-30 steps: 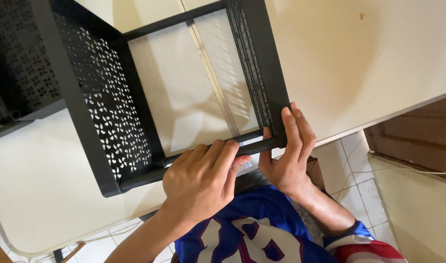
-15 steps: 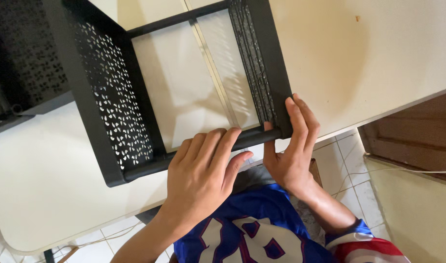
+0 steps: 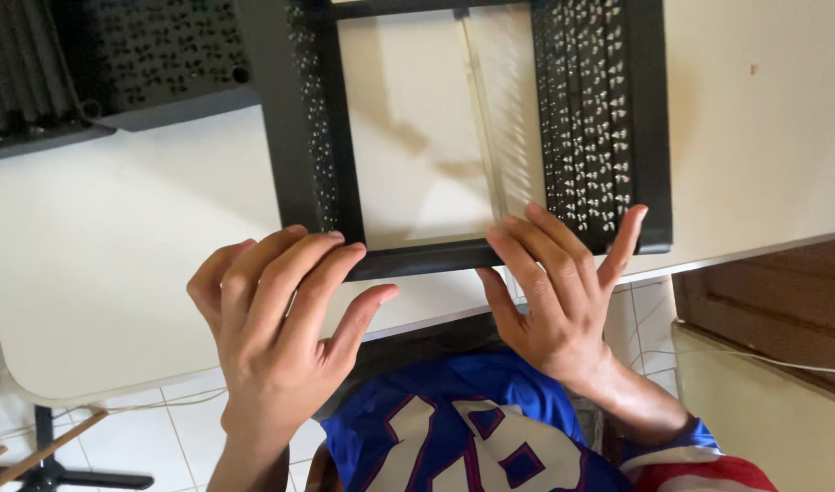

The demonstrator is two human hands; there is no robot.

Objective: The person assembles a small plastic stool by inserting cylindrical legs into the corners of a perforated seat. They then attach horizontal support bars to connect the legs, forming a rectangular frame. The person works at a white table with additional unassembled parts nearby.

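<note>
Black plastic frame (image 3: 463,137) lies flat near the desk (image 3: 117,264) front edge; both hands, left hand (image 3: 276,314) and right hand (image 3: 554,292), spread loose fingers on its near bar, so press down evenly.

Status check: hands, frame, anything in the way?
Both hands open: left hand and right hand fingertips on black perforated frame. Frame flat on white table. Black panels top left, apart.

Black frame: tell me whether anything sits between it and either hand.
Nothing visible does. The left hand and right hand rest their fingertips right on the near bar of the black frame, which lies on the white table.
</note>
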